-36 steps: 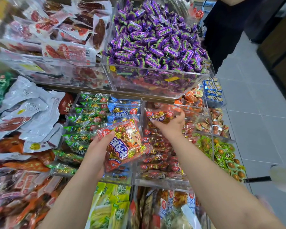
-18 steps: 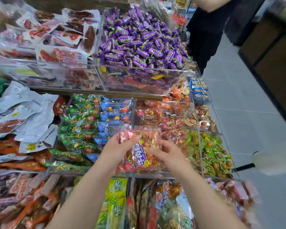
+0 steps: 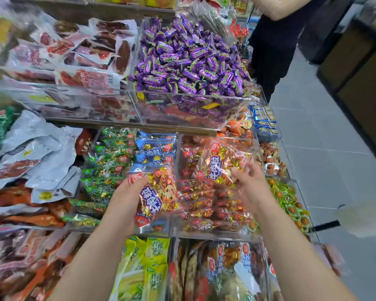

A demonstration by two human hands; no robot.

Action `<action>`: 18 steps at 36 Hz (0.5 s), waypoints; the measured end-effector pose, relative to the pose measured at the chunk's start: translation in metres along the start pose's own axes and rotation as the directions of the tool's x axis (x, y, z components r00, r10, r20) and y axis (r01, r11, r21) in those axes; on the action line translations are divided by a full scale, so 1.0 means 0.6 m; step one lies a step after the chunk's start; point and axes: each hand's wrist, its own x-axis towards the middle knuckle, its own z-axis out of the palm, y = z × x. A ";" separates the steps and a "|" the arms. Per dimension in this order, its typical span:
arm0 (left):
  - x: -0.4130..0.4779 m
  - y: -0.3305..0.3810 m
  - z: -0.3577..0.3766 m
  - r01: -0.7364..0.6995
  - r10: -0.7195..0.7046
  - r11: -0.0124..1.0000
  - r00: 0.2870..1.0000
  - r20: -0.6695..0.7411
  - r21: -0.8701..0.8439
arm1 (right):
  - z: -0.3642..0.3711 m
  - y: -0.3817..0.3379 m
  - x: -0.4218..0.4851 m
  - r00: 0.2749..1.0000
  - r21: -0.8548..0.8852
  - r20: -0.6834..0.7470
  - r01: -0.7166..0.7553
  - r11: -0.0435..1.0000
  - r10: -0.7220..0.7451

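A shopper's left hand (image 3: 126, 200) grips a red snack packet (image 3: 159, 192), clear-fronted, blue-labelled and filled with gold- and red-wrapped pieces, just in front of the blue packets (image 3: 156, 148). The right hand (image 3: 252, 187) pinches a matching second packet (image 3: 221, 161) above a clear bin (image 3: 213, 234) of red packets, below heaped purple candies (image 3: 189, 59).

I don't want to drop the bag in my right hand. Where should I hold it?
Probably midway up its right edge, coming from the right. The red bag is tilted and lumpy with wrapped pieces, and your right hand pinches only its lower right part; the flatter edge seam should hold steadier.
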 end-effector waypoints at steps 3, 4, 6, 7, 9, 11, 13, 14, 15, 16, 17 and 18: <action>0.000 -0.003 -0.012 0.005 -0.005 1.000 1.000 0.004 0.002 | 0.021 0.007 0.026 0.998 0.290 0.004 -0.055 0.955 0.056; 0.001 -0.004 -0.015 0.006 -0.006 1.000 1.000 0.001 0.009 | 0.031 0.015 0.034 0.997 0.367 0.022 -0.080 0.927 0.077; 0.002 -0.007 -0.020 0.009 -0.009 1.000 1.000 -0.005 0.026 | 0.057 0.042 0.051 0.993 0.396 0.025 -0.116 0.911 0.116; 0.003 -0.008 -0.022 0.011 -0.011 0.999 1.000 -0.007 0.037 | 0.071 0.057 0.059 0.989 0.347 -0.018 -0.131 0.929 0.146; 0.003 -0.009 -0.022 0.013 -0.013 0.998 1.000 -0.012 0.054 | 0.099 0.081 0.074 0.966 0.191 -0.175 -0.156 0.969 0.190; 0.003 -0.008 -0.023 0.019 -0.018 0.998 1.000 -0.015 0.055 | 0.116 0.098 0.086 0.948 0.022 -0.293 -0.124 0.992 0.125; 0.002 -0.006 -0.025 0.020 -0.019 0.999 1.000 -0.020 0.047 | 0.125 0.109 0.090 0.961 -0.282 -0.270 -0.021 0.959 -0.058; 0.002 -0.005 -0.026 0.016 -0.015 0.999 1.000 -0.023 0.045 | 0.127 0.112 0.090 0.958 -0.452 -0.242 0.026 0.892 -0.151; 0.002 -0.005 -0.028 0.013 -0.012 0.999 1.000 -0.026 0.046 | 0.128 0.113 0.091 0.948 -0.581 -0.234 0.042 0.813 -0.217; 0.002 -0.005 -0.030 0.014 -0.013 0.999 1.000 -0.029 0.045 | 0.128 0.113 0.091 0.935 -0.673 -0.243 0.029 0.739 -0.258; 0.003 -0.004 -0.031 0.019 -0.018 0.999 0.999 -0.030 0.040 | 0.128 0.113 0.092 0.921 -0.733 -0.248 0.024 0.680 -0.301; 0.003 -0.004 -0.032 0.027 -0.026 0.999 0.999 -0.031 0.033 | 0.128 0.113 0.093 0.907 -0.775 -0.233 0.044 0.631 -0.350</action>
